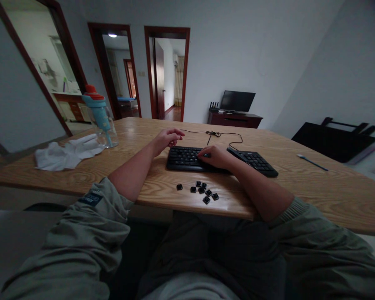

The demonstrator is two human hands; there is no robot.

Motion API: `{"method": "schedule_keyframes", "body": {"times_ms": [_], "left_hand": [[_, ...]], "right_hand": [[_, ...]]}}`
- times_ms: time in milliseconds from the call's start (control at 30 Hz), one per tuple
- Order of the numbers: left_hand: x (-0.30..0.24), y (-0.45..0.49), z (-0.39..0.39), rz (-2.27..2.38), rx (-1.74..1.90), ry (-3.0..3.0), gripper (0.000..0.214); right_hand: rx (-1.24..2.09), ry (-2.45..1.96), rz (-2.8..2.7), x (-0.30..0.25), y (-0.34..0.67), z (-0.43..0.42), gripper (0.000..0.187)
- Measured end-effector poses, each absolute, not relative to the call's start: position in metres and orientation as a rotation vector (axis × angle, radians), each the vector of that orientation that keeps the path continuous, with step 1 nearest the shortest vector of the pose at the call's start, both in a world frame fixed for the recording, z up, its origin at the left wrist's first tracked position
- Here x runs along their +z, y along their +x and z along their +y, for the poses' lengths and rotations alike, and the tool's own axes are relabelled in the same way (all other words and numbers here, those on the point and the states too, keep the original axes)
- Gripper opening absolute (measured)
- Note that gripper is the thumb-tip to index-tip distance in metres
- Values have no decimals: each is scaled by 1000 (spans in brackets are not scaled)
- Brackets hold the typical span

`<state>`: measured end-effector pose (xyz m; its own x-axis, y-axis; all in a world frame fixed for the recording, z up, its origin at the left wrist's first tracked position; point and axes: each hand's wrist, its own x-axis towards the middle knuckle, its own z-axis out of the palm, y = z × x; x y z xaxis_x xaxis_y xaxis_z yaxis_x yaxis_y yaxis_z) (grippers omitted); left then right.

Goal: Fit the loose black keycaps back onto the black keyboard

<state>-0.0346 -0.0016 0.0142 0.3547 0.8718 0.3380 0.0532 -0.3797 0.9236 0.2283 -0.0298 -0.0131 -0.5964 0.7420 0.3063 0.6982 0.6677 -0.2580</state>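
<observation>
Keycaps (201, 190) — eight loose; one keyboard (187, 158) — right hand (214, 156) grip unclear, left hand (167, 137) loose, empty.

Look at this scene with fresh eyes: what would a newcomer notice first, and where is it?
The black keyboard lies in the middle of the wooden table, the right hand resting on its keys and the left hand curled at its far left corner. Nearer the person, a cluster of loose black keycaps sits on the wood. At the left stands a blue bottle with a red cap beside a crumpled white cloth.
</observation>
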Motion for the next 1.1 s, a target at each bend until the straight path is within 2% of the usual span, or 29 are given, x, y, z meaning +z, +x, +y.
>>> {"method": "schedule_keyframes", "body": {"times_ms": [400,700,900,1100], "left_hand": [[16,-33,-5,894,1099,1856,26],[5,-20,-5,991,862,2288,23],[9,-16,-17,932,796,2411,21],[15,-8,-38,857,529,2440,14]], "right_hand": [[70,-1087,-2528,-8,224,-36,20],[81,-1224,-2541,-11,225,-47,31],[21,-1182,-2397,-10,228,-46,31],[7,-1135,-2347,-3,238,-50,28]]}}
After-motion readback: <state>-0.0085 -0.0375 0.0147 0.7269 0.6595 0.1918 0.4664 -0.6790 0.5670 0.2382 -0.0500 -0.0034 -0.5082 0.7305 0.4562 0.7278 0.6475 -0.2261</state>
